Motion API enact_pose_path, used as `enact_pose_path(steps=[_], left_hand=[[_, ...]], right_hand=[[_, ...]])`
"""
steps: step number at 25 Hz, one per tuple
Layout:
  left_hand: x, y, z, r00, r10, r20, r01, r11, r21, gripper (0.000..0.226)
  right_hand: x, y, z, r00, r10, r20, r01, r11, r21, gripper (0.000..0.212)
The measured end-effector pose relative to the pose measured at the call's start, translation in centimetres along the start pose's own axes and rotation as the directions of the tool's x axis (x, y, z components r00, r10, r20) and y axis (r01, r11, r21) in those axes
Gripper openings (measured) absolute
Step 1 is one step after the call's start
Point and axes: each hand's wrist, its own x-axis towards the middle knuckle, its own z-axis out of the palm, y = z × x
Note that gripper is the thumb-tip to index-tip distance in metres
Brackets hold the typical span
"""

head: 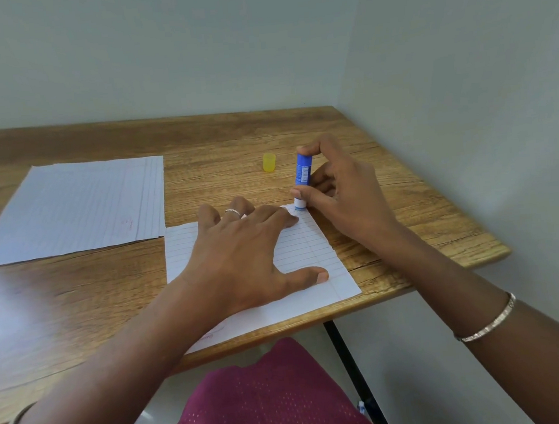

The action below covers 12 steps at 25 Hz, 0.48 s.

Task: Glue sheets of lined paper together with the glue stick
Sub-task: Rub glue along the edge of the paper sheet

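This looks like a plain study or office corner. A wood-grain desk (231, 138) stands in the angle where two pale grey-green walls (155, 46) meet, on a thin black metal leg (348, 358) over a light floor (437, 367). The stationery says desk work: lined sheets (75, 209), a glue stick (302, 169), a yellow cap (269, 162).

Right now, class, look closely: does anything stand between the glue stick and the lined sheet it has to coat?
Nothing visible does. The right hand holds the glue stick tip-down at the far corner of the lined sheet; the left hand presses the sheet beside it; the yellow cap stands apart.
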Motion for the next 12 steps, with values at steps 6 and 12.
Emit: enact_pose_path(steps=[6, 12], left_hand=[[-0.1, -0.1, 0.1, 1.000, -0.004, -0.001, 0.004, 1.000, 0.005, 0.097], [0.0, -0.1, 0.1, 1.000, -0.002, 0.004, 0.002, 1.000, -0.011, 0.094]], right_hand=[[-0.4, -0.6, -0.8, 0.998, 0.016, -0.058, -0.012, 0.998, 0.065, 0.045], [-3.7, -1.6, -3.0, 1.000, 0.030, -0.010, -0.029, 0.998, 0.047, 0.044]])
